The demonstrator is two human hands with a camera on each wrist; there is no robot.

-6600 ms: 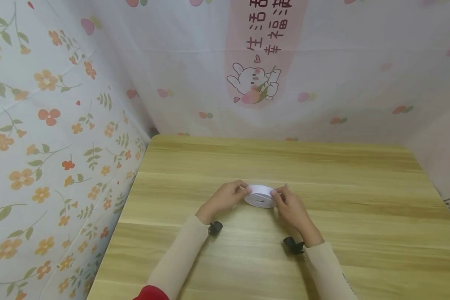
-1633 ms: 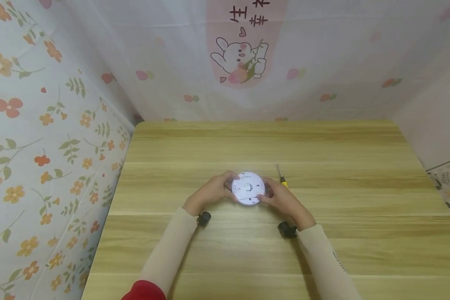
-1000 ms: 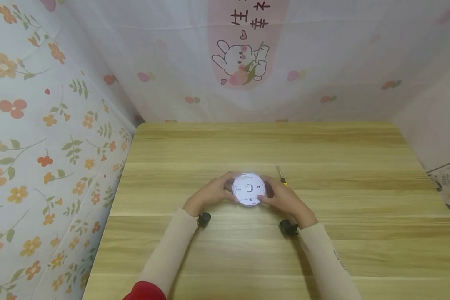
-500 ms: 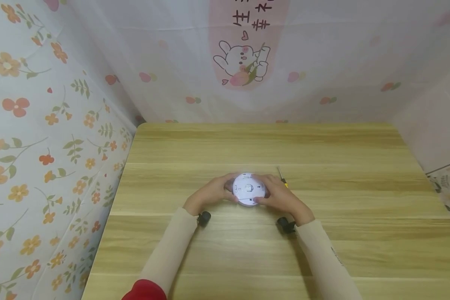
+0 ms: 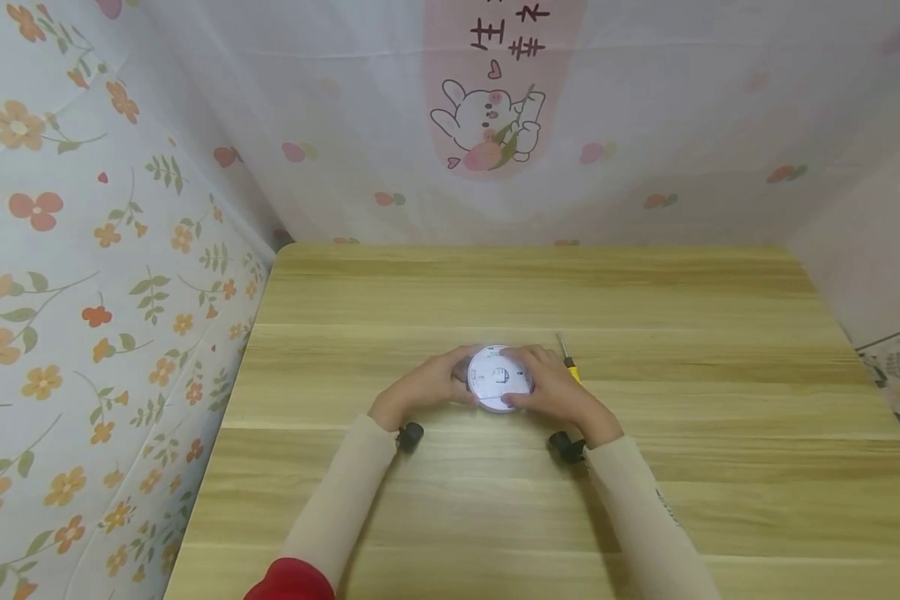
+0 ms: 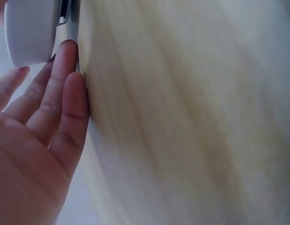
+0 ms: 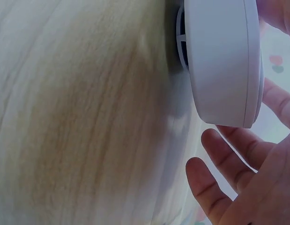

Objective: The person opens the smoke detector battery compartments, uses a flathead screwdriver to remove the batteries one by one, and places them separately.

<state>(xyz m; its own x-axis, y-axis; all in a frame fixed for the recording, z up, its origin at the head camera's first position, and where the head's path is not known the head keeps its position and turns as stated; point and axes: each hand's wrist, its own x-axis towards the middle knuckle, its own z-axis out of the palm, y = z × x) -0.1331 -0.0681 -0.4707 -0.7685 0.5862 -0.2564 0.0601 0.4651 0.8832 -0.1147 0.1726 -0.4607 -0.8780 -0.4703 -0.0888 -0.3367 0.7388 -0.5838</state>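
A round white smoke detector [image 5: 487, 377] lies level over the table, its marked back plate facing up. My left hand [image 5: 433, 380] holds it by the left edge, thumb at the near rim. On the opposite side my right hand [image 5: 558, 387] grips the rim, thumb near the front and fingers reaching over the far right part of the face. The right wrist view shows the detector's smooth side [image 7: 219, 61], with a dark vent slot facing the wooden surface. In the left wrist view, several fingers are stretched beside and below the white casing [image 6: 30, 33].
A screwdriver [image 5: 572, 364] with a yellow and black handle lies just beyond the right hand on the wooden table [image 5: 420, 517]. Floral cloth [image 5: 82, 333] hangs along the left side, and a printed curtain [image 5: 645, 108] hangs behind the far edge.
Since the oldest frame the smoke detector has turned from tilted to level, back plate up. Over the last second the right hand has shifted slightly left, its fingers further onto the face.
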